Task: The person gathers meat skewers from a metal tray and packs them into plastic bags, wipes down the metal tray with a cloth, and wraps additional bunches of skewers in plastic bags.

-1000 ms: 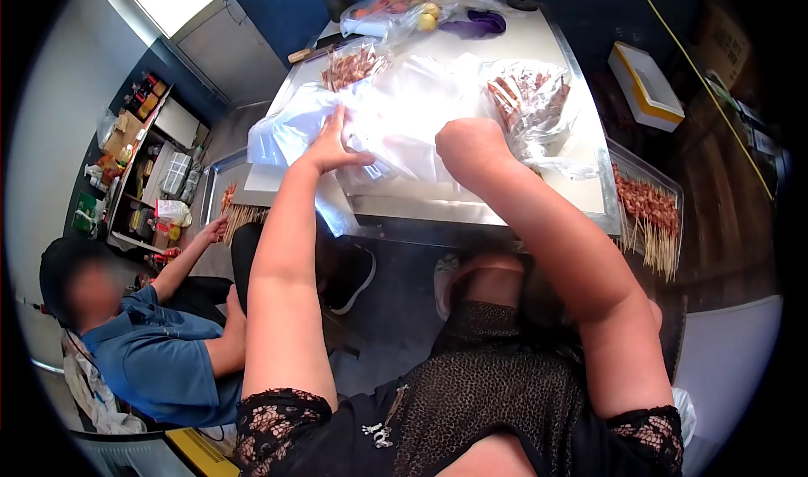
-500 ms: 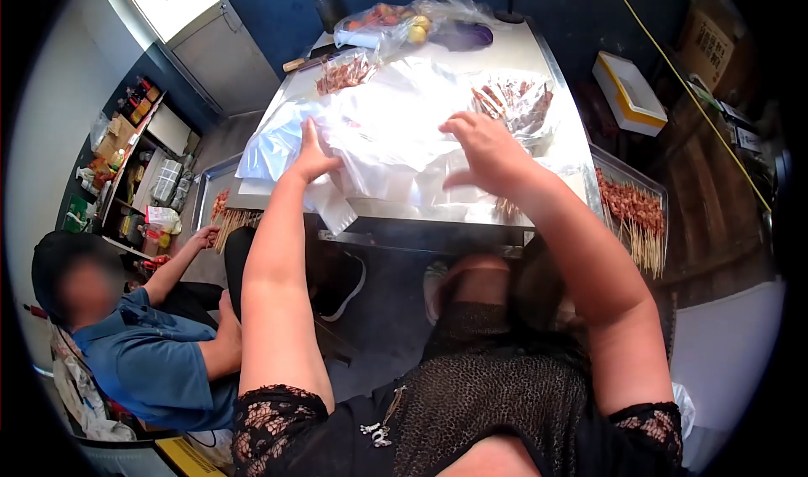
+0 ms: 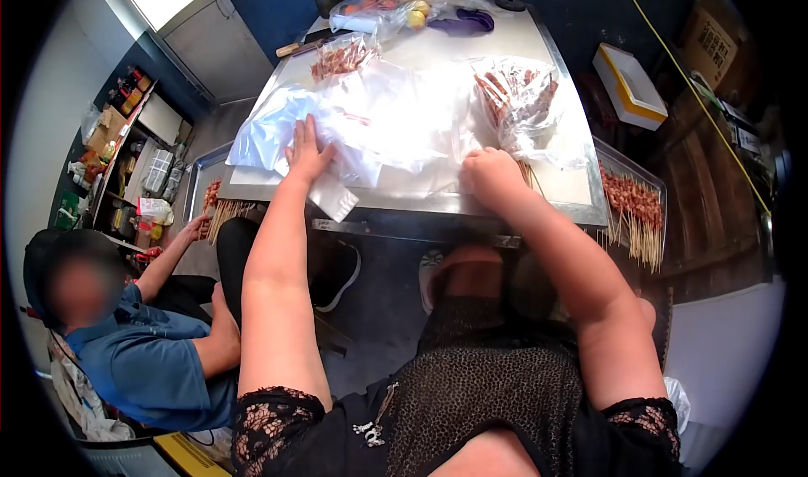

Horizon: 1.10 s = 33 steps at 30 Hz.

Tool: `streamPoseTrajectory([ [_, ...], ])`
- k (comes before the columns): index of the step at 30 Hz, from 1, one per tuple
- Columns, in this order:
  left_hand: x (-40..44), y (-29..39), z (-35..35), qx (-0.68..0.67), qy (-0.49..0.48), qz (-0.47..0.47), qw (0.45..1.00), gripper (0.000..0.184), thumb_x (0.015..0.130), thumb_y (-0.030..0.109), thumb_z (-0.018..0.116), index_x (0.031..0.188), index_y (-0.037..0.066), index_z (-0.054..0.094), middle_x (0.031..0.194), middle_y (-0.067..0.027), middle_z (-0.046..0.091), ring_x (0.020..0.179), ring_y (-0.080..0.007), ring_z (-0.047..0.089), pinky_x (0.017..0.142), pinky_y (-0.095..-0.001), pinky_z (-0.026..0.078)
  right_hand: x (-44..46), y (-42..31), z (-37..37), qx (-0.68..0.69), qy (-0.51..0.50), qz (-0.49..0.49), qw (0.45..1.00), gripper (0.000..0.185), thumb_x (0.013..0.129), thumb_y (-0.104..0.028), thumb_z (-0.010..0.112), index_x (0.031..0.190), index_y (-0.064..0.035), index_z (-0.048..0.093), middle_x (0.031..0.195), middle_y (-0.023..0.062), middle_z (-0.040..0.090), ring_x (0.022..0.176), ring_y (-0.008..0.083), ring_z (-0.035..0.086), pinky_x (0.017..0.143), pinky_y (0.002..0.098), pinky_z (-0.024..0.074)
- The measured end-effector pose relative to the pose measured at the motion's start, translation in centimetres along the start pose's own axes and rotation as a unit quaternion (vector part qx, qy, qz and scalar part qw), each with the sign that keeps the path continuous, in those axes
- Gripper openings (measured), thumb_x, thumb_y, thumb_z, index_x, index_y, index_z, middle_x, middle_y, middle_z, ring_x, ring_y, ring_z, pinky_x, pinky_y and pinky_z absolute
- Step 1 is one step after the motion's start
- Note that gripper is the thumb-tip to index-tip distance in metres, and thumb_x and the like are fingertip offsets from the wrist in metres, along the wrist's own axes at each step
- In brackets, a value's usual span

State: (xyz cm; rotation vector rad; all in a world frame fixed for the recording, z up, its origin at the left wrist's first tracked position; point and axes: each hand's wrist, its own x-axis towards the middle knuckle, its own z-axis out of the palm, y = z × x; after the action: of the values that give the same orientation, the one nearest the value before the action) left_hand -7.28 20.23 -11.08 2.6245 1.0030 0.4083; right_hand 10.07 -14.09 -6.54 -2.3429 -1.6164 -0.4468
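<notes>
Clear plastic bags lie spread over the white table. My left hand rests on their left part with its fingers apart. Near the table's front edge, my right hand is closed at the right end of the plastic, its fingers pinched on what looks like the bag's edge. Just beyond it lies a bag of meat skewers, with sticks poking out beside my right hand. Another bundle of skewers sits farther back on the left.
A bag of fruit and a purple cloth lie at the back. Trays of skewers flank the table. A seated person at the left touches skewers. A foam box stands at the right.
My right hand opened over the plastic, then came down toward the front edge and closed. My left hand has shifted slightly left and down, and the plastic lies flatter.
</notes>
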Motion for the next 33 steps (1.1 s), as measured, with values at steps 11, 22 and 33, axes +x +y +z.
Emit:
streamPoseTrajectory([
  [11,0.8,0.2,-1.0,0.089,-0.034,0.05,0.994,0.105,0.069,0.065,0.056,0.144,0.019,-0.001,0.149,-0.0173,-0.007,0.138,-0.0315,0.004,0.106,-0.0569,0.002,-3.4,-3.3,-8.1,-0.039,0.027,-0.148,0.988,0.041,0.075,-0.044,0.061,0.049,-0.013,0.057,0.046,0.0022,0.051,0.047,0.0188,0.053,0.049,0.0295,0.0401],
  [22,2.1,-0.6,-1.1,0.099,0.08,-0.041,0.991,0.101,0.071,0.033,0.069,0.143,0.012,0.002,0.146,-0.0251,0.001,0.134,-0.0375,0.018,0.105,-0.0542,0.019,-11.7,0.6,-16.8,0.076,-0.029,-0.026,0.996,0.051,0.074,-0.045,0.064,0.045,-0.0072,0.048,0.047,0.0081,0.046,0.044,0.0243,0.048,0.044,0.0345,0.0389],
  [33,-18.2,15.5,-1.8,-0.364,-0.237,0.054,0.899,0.049,0.091,0.046,0.046,0.099,0.001,0.063,0.09,-0.0089,0.065,0.085,-0.0147,0.059,0.077,-0.0294,0.045,-25.7,0.3,-13.6,0.119,0.032,-0.075,0.99,0.048,0.059,-0.034,0.075,0.048,-0.0125,0.033,0.048,0.0018,0.035,0.044,0.0199,0.04,0.042,0.0308,0.0308],
])
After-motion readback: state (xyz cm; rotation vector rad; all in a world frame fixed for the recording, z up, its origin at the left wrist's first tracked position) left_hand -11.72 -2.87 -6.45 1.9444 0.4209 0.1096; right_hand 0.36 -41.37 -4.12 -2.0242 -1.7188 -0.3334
